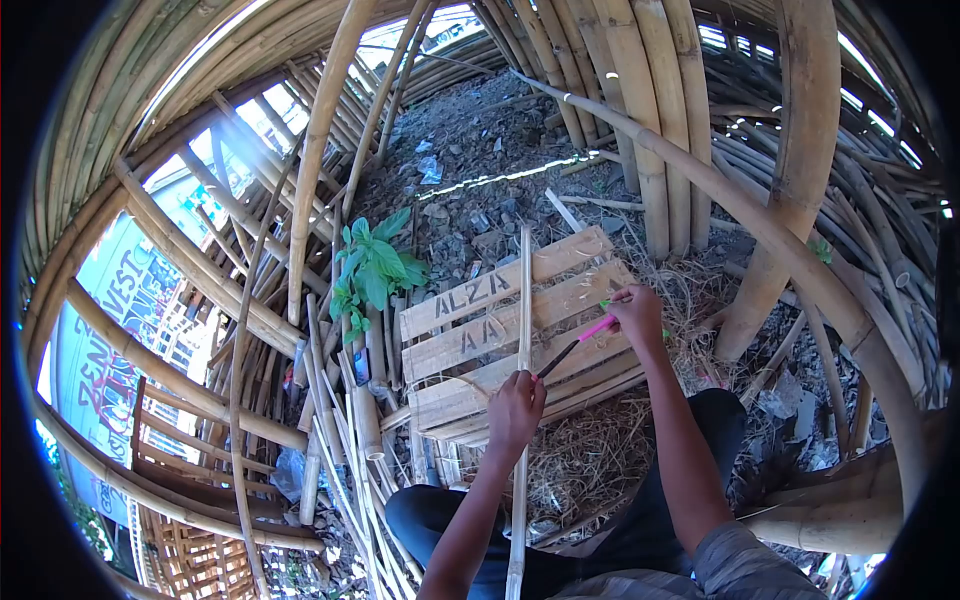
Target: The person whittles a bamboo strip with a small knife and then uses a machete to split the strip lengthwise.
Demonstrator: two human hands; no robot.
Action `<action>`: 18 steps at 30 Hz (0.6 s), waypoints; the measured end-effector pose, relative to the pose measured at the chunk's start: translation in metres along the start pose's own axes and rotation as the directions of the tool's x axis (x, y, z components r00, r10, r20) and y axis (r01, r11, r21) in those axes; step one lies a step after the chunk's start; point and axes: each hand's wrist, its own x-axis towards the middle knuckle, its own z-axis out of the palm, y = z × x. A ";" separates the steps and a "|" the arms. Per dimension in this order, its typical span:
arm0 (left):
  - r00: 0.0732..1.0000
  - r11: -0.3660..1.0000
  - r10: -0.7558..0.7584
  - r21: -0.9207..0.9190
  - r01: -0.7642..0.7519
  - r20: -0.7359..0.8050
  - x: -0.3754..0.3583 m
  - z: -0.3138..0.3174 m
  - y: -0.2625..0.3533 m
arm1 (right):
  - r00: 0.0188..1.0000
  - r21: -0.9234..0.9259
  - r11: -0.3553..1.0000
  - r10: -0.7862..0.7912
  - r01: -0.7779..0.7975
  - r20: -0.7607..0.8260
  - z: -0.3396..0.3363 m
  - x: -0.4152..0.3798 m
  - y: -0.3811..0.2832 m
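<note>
Evidently the step in hand is working a thin bamboo strip (522, 330) with a blade. The left hand (514, 408) has its fingers wrapped around the strip about midway along its length, holding it nearly upright, so that the strip runs on past the fingers over a wooden pallet (470, 345) and, below the fingers, back down between the person's knees. The right hand (638, 312) sits well out to the right of the left hand and higher in the picture, its fingers clamped on the pink handle of a knife (585, 340). The dark blade slants down and left from those fingers, and its tip lies just beside the strip, right above the left fingers; whether the edge actually touches the bamboo is too small to tell.

Beyond both sets of fingers the pallet lies on straw and rubble, with lettering stencilled on its slats. A green leafy plant (370, 270) grows to the left of the left fingers, and thick bamboo poles (800, 180) arch over and around the spot.

Judging by the blade's position, the next move calls for a firm left grip to keep the strip from twisting, and a controlled stroke that keeps the edge away from the left fingers, which sit very close to the tip.
</note>
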 end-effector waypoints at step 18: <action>0.978 0.924 -0.153 -0.331 0.192 0.140 -0.001 0.005 -0.015 | 0.927 -0.400 0.867 -0.362 0.297 -0.098 0.011 0.004 0.015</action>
